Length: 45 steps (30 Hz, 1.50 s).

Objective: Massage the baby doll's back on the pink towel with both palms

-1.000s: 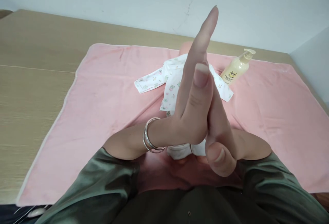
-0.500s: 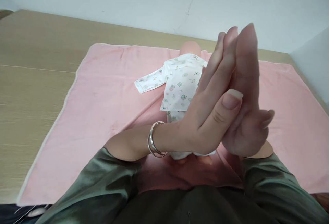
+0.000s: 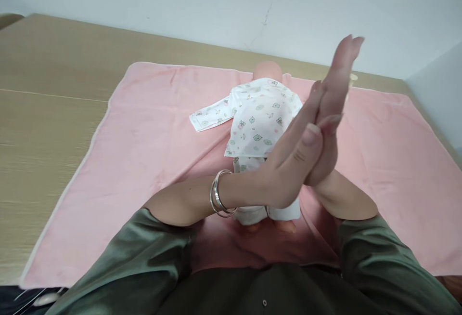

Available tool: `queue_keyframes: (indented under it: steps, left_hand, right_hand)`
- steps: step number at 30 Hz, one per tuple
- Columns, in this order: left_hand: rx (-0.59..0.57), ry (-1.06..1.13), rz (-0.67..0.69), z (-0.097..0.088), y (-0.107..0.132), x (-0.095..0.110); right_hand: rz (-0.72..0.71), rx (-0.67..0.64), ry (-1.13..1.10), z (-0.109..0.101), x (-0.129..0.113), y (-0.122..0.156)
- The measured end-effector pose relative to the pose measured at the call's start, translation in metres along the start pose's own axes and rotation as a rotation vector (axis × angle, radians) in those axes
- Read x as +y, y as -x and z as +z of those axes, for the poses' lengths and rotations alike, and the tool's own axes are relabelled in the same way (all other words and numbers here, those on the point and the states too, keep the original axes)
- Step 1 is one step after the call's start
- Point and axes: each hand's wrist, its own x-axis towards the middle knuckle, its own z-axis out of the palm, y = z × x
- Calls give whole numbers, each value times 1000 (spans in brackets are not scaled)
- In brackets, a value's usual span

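Doll (image 3: 254,122) lies partly hidden behind left grip (image 3: 290,168) and right grip (image 3: 331,129), both flat, palm to palm.

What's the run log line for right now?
left hand: against right hand | doll: lying on pink blanket | bracelet: silver

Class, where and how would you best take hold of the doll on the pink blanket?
Probably the torso of the doll, its broadest part, with the hands coming from the near, foot end, one to each flank. It lies lengthwise, head farthest, feet nearest. The clearly seen sleeve looks flat and splayed, a poorer handle; the other side is partly hidden.
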Motion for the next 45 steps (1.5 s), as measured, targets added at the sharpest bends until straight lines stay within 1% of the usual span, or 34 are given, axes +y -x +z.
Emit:
queue_keyframes:
  steps: [1,2,3,5,8,10,12,13,15,17,19,20,22,24,27,30,32,34,36,39,41,43,45]
  left_hand:
    - [12,8,-23,-2,-2,-2]
    - [21,17,-54,-5,-5,-3]
    - [34,12,-91,-7,-9,-3]
    - [86,-57,-162,-12,-17,-6]
    - [185,-155,-303,-20,-34,-15]
    - [255,-72,-396,-27,-46,-26]
    - [358,72,-472,-38,-59,-44]
    - [414,126,-501,-44,-66,-55]
    - [477,76,-536,-57,-76,-83]
    - [473,-74,-480,-66,-82,-113]
    - [482,-203,-400,-70,-84,-141]
    - [487,-250,-388,-69,-83,-151]
    - [492,-318,-387,-65,-78,-165]
    - [495,-378,-379,-60,-73,-170]
    - [473,-477,-308,-54,-66,-169]
    - [447,-531,-279,-52,-63,-169]
    - [446,-538,-281,-51,-62,-169]
    - [449,-521,-282,-50,-61,-169]
    - [454,-498,-280,-51,-60,-169]
    - [449,-497,-286,-55,-59,-172]
    - [421,-519,-282,-56,-59,-174]
    - [376,-570,-286,-55,-60,-175]
    - [318,-649,-304,-49,-60,-172]
  right_hand:
    - [-22,82,-41,8,0,3]
    - [-29,130,-73,16,-1,5]
    - [-40,136,-91,22,0,7]
    - [-37,46,-64,31,1,9]
    - [-42,-63,-37,36,5,7]
    - [-44,-127,-125,37,9,3]
    - [-3,-195,-200,38,17,-3]
    - [45,-223,-201,40,22,-6]
    - [158,-253,-142,45,37,-12]
    - [203,-259,-50,56,56,-18]
    - [144,-285,73,68,74,-23]
    - [106,-309,143,74,83,-25]
    - [57,-350,265,82,98,-28]
    - [53,-360,330,85,110,-32]
    - [101,-350,341,79,130,-39]
    - [234,-290,333,71,149,-43]
    - [311,-240,342,70,156,-43]
    - [319,-201,378,72,154,-38]
    - [249,-188,427,78,143,-31]
    - [96,-259,445,86,122,-24]
    - [44,-323,418,86,117,-26]
    - [70,-340,373,82,122,-31]
    - [150,-316,326,76,136,-38]
